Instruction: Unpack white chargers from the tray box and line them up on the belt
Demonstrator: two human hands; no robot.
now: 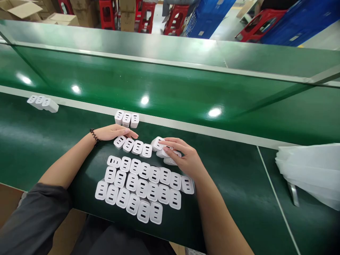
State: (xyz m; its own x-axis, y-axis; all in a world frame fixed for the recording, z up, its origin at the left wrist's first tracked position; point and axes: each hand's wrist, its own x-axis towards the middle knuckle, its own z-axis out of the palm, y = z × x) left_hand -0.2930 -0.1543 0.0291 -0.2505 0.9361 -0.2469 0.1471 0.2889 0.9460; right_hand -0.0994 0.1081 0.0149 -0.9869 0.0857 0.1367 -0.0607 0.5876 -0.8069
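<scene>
The chargers (138, 187) in the lower middle are white plastic, smooth and matt. The green belt (159, 88) across the middle is glossy and mirrors the lamps; the bench (53, 141) under the chargers is a duller green. The strip (212, 132) between them is pale and matt. Sheets (310, 170) at the right edge are thin and white, perhaps foam. Boxes (18, 9) upper left are brown cardboard; stools (175, 17) at the top, glossy red plastic. The sleeve (34, 219) lower left is grey cloth.

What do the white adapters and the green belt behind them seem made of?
White adapters: probably moulded plastic, matte; uniform colour, crisp slots. Green belt: perhaps PVC or rubber, glossy; bright light reflections show on it.
</scene>
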